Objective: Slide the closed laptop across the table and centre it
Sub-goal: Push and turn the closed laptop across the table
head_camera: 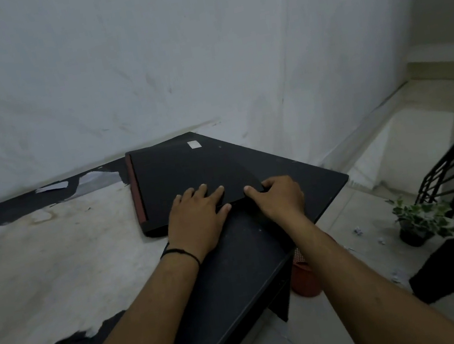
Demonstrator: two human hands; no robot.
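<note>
Head view, looking down over both forearms. A closed black laptop with a red strip along its left edge lies flat at the far right end of the table, close to the wall and well to the right of the tabletop's middle. A small pale sticker sits near the lid's far edge. The left hand rests palm-down on the near part of the lid, fingers spread and flat, thumb at the lid's near edge; it grasps nothing. A dark cord bracelet circles the left wrist. The right hand wraps the laptop's near right corner, thumb on top and fingers curled around the edge. The table's black surface is worn away to a pale layer across its left and centre. On the floor to the right stand a potted plant and an orange object, partly hidden beneath the table.
</note>
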